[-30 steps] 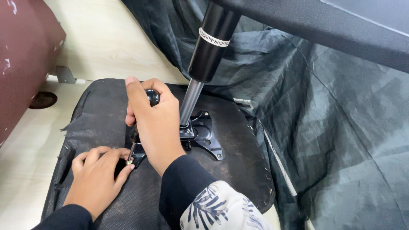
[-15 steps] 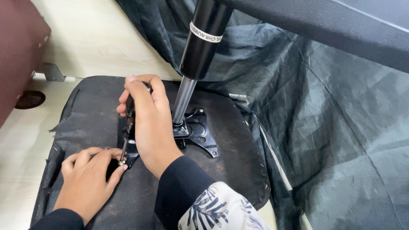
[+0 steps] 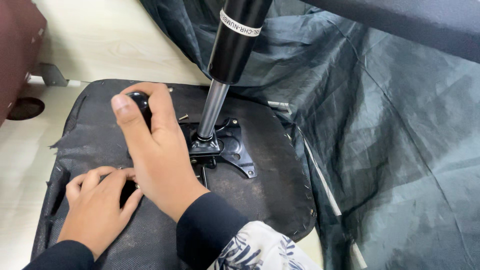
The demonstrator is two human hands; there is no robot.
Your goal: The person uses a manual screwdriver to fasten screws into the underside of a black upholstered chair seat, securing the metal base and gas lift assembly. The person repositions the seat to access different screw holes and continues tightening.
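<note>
An upturned chair seat (image 3: 270, 200) covered in black fabric lies on a pale wooden floor. A black metal mounting plate (image 3: 235, 147) is fixed to it, with a gas lift cylinder (image 3: 232, 45) rising from it. My right hand (image 3: 155, 150) is closed around a black screwdriver handle (image 3: 137, 101) held upright just left of the plate. My left hand (image 3: 97, 202) rests on the seat below it, fingers pinched at the tool's lower end, which is hidden. A loose screw (image 3: 183, 117) lies on the fabric by the plate.
A dark grey plastic sheet (image 3: 395, 140) covers the right side. A maroon piece of furniture (image 3: 17, 45) with a metal bracket (image 3: 50, 75) stands at the far left. A dark round floor mark (image 3: 25, 107) lies below it.
My right hand has shifted its grip up the handle, with the thumb now over the top. My left hand stays at the tool's lower end. The view has moved slightly.
</note>
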